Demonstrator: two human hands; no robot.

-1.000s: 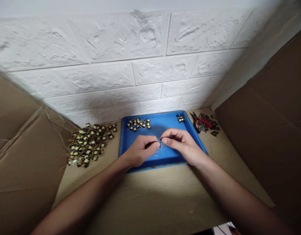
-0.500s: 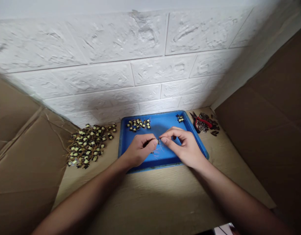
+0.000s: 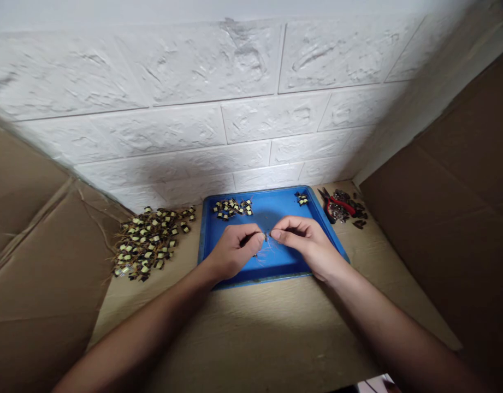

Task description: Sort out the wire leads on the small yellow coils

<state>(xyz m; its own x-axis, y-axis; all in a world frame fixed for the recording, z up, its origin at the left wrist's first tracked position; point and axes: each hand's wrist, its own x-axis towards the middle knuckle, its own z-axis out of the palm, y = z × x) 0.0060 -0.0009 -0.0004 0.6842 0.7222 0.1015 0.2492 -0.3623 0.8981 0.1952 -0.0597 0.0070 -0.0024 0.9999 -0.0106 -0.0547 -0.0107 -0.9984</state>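
Over a blue tray (image 3: 271,275), my left hand (image 3: 237,248) pinches a small part with thin wire leads (image 3: 266,237) between thumb and forefinger. The part looks like a tiny wound coil, mostly hidden by the fingertips. Just to its right, my right hand (image 3: 306,243) is closed at thumb and forefinger by the part's wires; what exactly it grips is too small to make out. Beneath the hands, another small part with fine reddish leads (image 3: 257,256) lies on the tray floor, partly covered.
Several black-and-yellow parts (image 3: 232,207) sit in the tray's back left, a few more (image 3: 301,198) at back right. A large heap of them (image 3: 148,240) lies left of the tray. Red-handled pliers (image 3: 331,207) rest by small metallic pieces (image 3: 342,197) on the right. Cardboard panels (image 3: 42,262) flank the table.
My right hand's fingers have shifted slightly right and curled closer together beside the part. The left hand keeps its pinch in nearly the same place.
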